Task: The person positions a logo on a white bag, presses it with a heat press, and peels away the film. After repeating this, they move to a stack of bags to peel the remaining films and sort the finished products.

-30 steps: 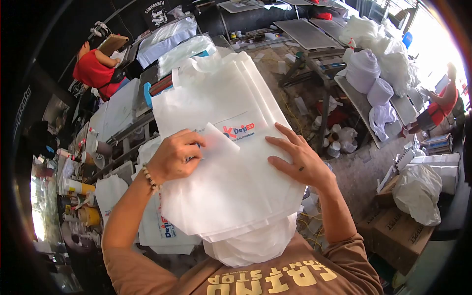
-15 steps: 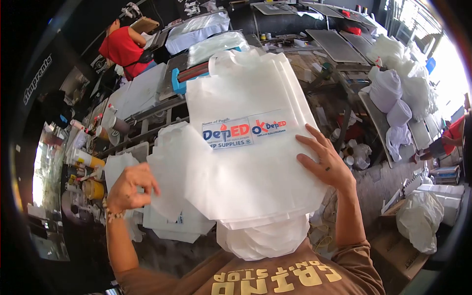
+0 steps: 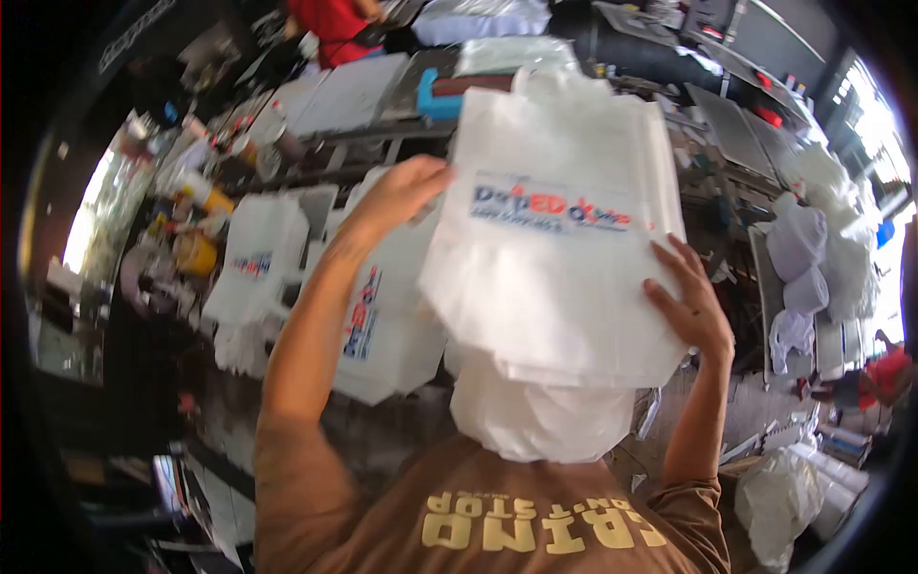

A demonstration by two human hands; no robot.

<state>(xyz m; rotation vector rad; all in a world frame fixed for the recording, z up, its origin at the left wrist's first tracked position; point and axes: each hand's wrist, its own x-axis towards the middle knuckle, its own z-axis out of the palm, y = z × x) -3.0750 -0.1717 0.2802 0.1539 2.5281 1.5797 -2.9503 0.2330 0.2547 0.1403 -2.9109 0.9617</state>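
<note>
A thick stack of white bags (image 3: 564,287) stands tilted in front of me, its top bag printed with a blue and red "DepED" label (image 3: 550,206). My right hand (image 3: 693,306) lies flat on the stack's right edge with fingers spread, holding it up. My left hand (image 3: 397,196) reaches to the stack's upper left edge, and its fingertips touch the bags there. Blur hides whether it grips. A rounded white bundle (image 3: 535,416) sits under the stack against my brown shirt.
Piles of printed white bags (image 3: 382,325) lie to the left beside a smaller pile (image 3: 258,258). Bottles and a yellow tub (image 3: 196,251) crowd the far left. A person in red (image 3: 330,14) works at the top. White fabric rolls (image 3: 803,249) stand at right.
My left hand let a thin white sheet go at the left and rose back to the stack's upper left edge. The view swung left and the stack tilted up.
</note>
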